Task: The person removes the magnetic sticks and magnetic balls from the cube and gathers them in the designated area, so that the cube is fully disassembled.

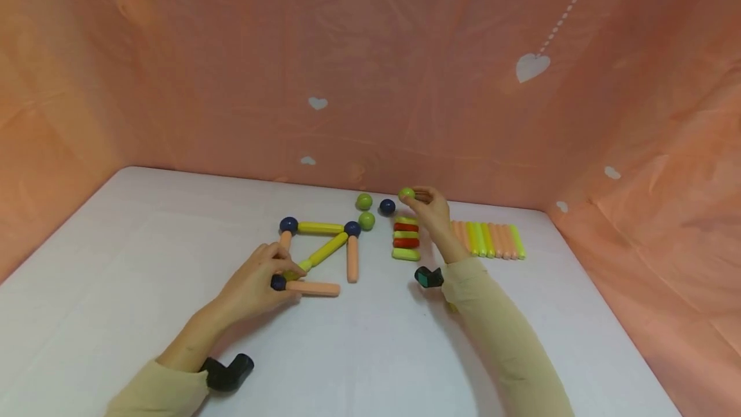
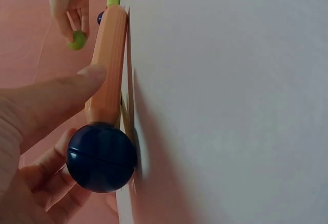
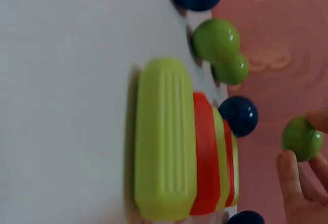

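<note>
A flat frame of sticks and balls lies on the table, with a yellow stick (image 1: 320,228) between two navy balls and another slanting down toward the left hand. The left hand (image 1: 255,282) grips its near corner; the thumb presses the orange stick (image 2: 108,55) and the other fingers are around the navy ball (image 2: 101,157). Beyond the short row of sticks, the right hand (image 1: 431,211) pinches a green ball (image 3: 302,138) between thumb and fingers, raised off the table. Another orange stick (image 1: 352,259) hangs from the frame's far right ball (image 1: 352,229).
Two green balls (image 1: 366,221) and a navy ball (image 1: 387,206) rest between the frame and the right hand. Red and light-green sticks (image 1: 406,243) lie stacked in a row. Several orange, yellow and green sticks (image 1: 489,240) lie side by side at right. A pink curtain (image 1: 370,82) stands behind.
</note>
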Tool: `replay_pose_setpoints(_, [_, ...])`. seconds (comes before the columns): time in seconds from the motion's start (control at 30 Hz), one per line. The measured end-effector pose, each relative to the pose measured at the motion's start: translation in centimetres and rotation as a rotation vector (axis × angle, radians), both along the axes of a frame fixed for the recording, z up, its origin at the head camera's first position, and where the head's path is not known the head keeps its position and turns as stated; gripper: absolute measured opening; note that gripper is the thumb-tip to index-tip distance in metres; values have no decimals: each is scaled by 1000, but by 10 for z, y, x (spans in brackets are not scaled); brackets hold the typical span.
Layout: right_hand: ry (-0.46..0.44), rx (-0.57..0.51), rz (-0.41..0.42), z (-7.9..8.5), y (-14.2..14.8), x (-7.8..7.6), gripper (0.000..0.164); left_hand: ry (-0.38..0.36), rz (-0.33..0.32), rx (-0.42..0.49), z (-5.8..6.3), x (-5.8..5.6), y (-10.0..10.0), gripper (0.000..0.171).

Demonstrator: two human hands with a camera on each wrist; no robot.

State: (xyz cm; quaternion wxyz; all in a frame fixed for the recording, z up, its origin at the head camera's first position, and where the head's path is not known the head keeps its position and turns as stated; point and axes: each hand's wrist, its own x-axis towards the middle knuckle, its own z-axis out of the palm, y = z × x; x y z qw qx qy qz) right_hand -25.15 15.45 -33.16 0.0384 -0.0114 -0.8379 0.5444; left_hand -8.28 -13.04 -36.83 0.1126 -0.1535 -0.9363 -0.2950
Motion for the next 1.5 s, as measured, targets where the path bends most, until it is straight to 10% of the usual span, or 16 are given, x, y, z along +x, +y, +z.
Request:
replay_pose_setpoints(0.93, [-33, 180, 30, -14, -2, -25, 39, 39, -30, -16, -6, 10, -6, 22])
replay_pose_setpoints(1.27, [98, 98, 22, -5, -1, 12, 36, 15, -20, -25, -3, 6, -6, 20])
replay_pose_setpoints(1.5, [76, 44, 220, -19, -20, 50, 36, -13, -19, -9, -1, 3, -7, 18])
